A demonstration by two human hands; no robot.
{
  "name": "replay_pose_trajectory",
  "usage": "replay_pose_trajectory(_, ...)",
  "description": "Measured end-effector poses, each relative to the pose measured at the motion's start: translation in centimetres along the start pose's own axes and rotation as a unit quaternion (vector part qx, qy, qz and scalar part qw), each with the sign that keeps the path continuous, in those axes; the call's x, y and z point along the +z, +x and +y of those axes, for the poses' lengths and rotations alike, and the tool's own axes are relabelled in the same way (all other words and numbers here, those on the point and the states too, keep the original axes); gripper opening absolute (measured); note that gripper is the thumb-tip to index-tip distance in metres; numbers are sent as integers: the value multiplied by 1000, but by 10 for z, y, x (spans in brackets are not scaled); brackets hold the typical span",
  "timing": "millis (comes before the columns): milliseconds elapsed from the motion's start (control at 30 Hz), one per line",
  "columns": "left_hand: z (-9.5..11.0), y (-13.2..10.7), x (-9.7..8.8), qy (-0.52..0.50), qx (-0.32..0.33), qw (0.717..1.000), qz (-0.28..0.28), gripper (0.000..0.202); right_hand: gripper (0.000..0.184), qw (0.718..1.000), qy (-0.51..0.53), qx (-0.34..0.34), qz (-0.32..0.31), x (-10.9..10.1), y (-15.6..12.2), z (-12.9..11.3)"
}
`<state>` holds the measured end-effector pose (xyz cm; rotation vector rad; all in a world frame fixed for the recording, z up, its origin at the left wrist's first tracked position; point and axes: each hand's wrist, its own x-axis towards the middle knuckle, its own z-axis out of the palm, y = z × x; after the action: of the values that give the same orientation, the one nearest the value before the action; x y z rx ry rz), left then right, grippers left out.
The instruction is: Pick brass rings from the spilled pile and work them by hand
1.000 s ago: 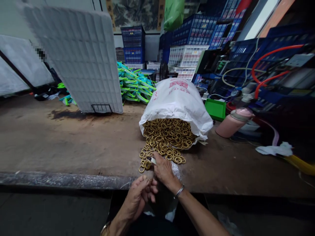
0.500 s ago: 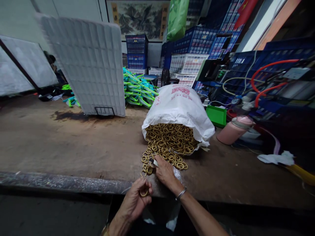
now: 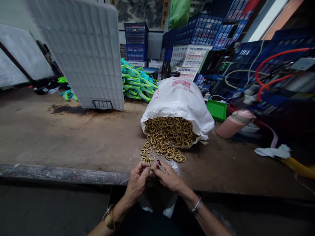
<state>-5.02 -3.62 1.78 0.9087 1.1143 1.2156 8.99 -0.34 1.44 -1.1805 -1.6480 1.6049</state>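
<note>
Above the table's front edge, my left hand (image 3: pixel 136 180) pinches a brass-coloured ring (image 3: pixel 151 168) between thumb and fingertips. My right hand (image 3: pixel 170 177) is closed around a small tool (image 3: pixel 161 166) with a pale body and a dark end; its exact kind is not clear. The right fingertips meet the ring's other side, so both hands are nearly touching. Fingers hide most of the ring. Just beyond them, loose rings (image 3: pixel 159 147) lie spilled from the open mouth of a white woven sack (image 3: pixel 182 98), which rests on its side full of rings.
A quilted white panel (image 3: pixel 83 62) stands at the left, beside a green and turquoise bundle (image 3: pixel 137 83). On the right are a green tray (image 3: pixel 216 109), a pink bottle (image 3: pixel 233 124) and red hoses (image 3: pixel 262 70). Blue crates (image 3: pixel 197 31) are stacked behind the wooden table (image 3: pixel 73 141).
My right hand has drawn back from the loose rings toward my left hand. The left hand has risen, and the two now meet at the ring. The camera view has tipped slightly downward.
</note>
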Motion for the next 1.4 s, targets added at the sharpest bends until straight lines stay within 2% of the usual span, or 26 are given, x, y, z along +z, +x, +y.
replay_pose_trajectory(100, 0, -2, -1, 24, 19, 1000, -2, 19, 25, 997, 71, 44, 2, 3, 1, 9)
replay_pose_trajectory(200, -2, -3, 0, 54, 31, 998, 7, 19, 25, 996, 78, 40, 28, 5, 2, 13)
replay_pose_trajectory(400, -3, -6, 1, 46, -36, 998, -23, 29, 21, 997, 19, 8, 70, 5, 1, 5)
replay_pose_trajectory(567, -6, -7, -2, 0, -91, 993, -73, 34, 17, 996, -36, -8, 83, 6, -2, -3)
replay_pose_trajectory(733, -8, -7, -2, -54, -110, 989, -88, 33, 17, 998, 25, 31, 52, 8, -1, 2)
replay_pose_trajectory(800, -8, -7, -1, -70, -114, 987, -86, 34, 17, 997, 27, 42, 58, 7, -1, 2)
replay_pose_trajectory(933, -7, -8, 1, -89, -108, 988, -71, 33, 18, 984, -125, -19, 124, 5, -5, 0)
replay_pose_trajectory(1067, -5, -7, 1, -81, -96, 991, -54, 33, 13, 958, -265, -68, 88, 7, -12, -1)
replay_pose_trajectory(1200, -4, -7, 2, -63, -98, 992, -44, 33, 18, 947, -307, -69, 70, 12, -14, -3)
replay_pose_trajectory(1400, -15, -6, -2, -41, -53, 996, -56, 29, 23, 943, -322, -68, 54, 12, -13, -6)
